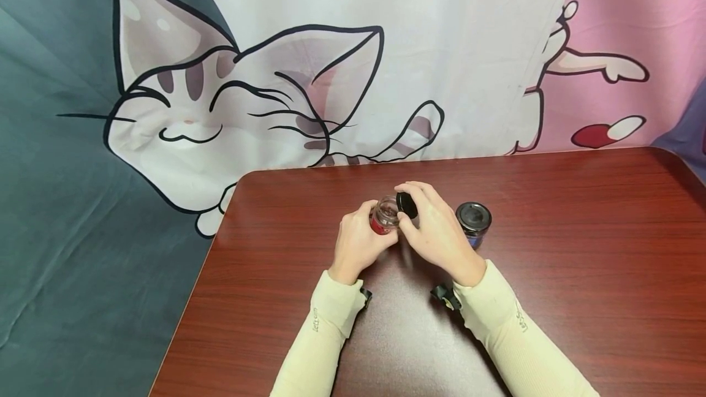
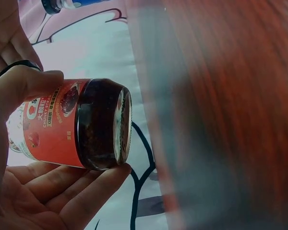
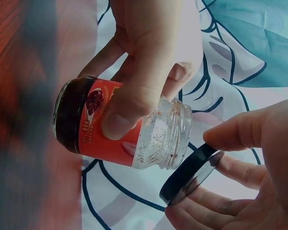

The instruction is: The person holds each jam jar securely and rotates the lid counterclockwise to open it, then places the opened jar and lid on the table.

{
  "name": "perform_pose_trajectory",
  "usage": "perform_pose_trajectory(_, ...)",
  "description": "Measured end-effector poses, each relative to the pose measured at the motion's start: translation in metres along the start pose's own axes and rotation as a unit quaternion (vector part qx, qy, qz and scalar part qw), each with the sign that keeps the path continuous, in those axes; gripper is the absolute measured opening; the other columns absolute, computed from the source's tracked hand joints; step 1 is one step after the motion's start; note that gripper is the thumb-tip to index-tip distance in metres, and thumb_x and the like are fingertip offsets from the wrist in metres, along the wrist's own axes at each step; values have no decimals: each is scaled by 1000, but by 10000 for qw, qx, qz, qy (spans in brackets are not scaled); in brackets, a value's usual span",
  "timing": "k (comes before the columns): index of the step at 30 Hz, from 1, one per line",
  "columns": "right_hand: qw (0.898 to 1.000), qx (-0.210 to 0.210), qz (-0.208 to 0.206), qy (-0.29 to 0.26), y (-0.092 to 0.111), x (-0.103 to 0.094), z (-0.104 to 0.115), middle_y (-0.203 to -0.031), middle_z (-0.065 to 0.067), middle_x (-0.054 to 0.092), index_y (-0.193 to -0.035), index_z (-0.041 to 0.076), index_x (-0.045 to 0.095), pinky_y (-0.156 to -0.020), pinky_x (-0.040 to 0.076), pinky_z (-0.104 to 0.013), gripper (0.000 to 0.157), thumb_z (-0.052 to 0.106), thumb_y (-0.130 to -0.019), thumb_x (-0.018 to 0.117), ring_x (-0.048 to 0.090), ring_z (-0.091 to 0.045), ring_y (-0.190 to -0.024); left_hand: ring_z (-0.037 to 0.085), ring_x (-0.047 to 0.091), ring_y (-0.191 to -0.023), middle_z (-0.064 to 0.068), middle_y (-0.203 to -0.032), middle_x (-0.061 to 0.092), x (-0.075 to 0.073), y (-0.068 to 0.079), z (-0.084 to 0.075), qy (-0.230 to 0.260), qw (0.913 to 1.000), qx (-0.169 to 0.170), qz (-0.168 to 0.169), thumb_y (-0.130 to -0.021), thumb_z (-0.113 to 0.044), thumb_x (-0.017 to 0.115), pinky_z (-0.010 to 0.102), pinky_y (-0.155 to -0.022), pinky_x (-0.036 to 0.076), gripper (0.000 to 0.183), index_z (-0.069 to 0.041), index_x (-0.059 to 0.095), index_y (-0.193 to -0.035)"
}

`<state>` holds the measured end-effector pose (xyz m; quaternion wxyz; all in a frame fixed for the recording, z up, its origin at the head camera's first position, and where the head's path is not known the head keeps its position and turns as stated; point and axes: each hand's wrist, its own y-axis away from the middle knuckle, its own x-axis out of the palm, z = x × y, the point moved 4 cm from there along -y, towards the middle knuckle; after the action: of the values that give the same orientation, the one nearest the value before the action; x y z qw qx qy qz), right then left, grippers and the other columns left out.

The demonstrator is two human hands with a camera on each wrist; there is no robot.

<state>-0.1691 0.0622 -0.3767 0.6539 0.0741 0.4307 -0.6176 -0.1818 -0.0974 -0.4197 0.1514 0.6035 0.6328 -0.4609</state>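
Observation:
My left hand [image 1: 360, 239] grips a small glass jar [image 3: 113, 124] with a red label, thumb on one side and fingers on the other. Dark contents fill the jar's lower part, and its clear threaded mouth is uncovered. Between the thumb and fingers of my right hand [image 1: 438, 234] is a black round lid [image 3: 188, 175]. The lid is tilted, close beside the mouth but apart from it in the right wrist view. In the left wrist view the red label [image 2: 55, 127] faces the camera, and the lid is mostly hidden behind the thumb.
A second jar [image 1: 473, 218], with a black lid and a blue label, stands on the brown wooden table [image 1: 579, 262] just right of my right hand. Behind the table's far edge hangs a curtain [image 1: 469, 48] printed with cartoon cats.

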Motion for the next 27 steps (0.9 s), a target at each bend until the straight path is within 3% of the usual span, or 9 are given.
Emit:
perform_pose_trajectory(8,9998,-82,-160,-6,0,0,-1,-136,-17,54,-131,8,58,-85,50,-53,43,11,-89,66,61,-36,-114,19,69,-72,6,-87,73,-1,0,0,3,10000,8,-15,-71,-29,83,33,-64,56,52,-5,67,-114)
perform_pose_trajectory(18,9997,-185,-130,-75,0,3,-2,-133,-15,55,-131,4,56,-91,48,-48,44,9,-88,66,57,-29,-116,21,69,-73,6,-88,73,-1,-2,2,1,9999,-103,12,-70,-30,84,35,-65,56,54,-5,67,-115)
perform_pose_trajectory(27,9999,-70,-101,-60,0,4,-3,-133,-15,54,-133,3,54,-84,49,-47,46,8,-89,67,57,-28,-93,22,70,-77,6,-92,74,-2,-2,3,27,9998,-219,32,-70,-31,85,36,-68,56,55,-6,67,-116)
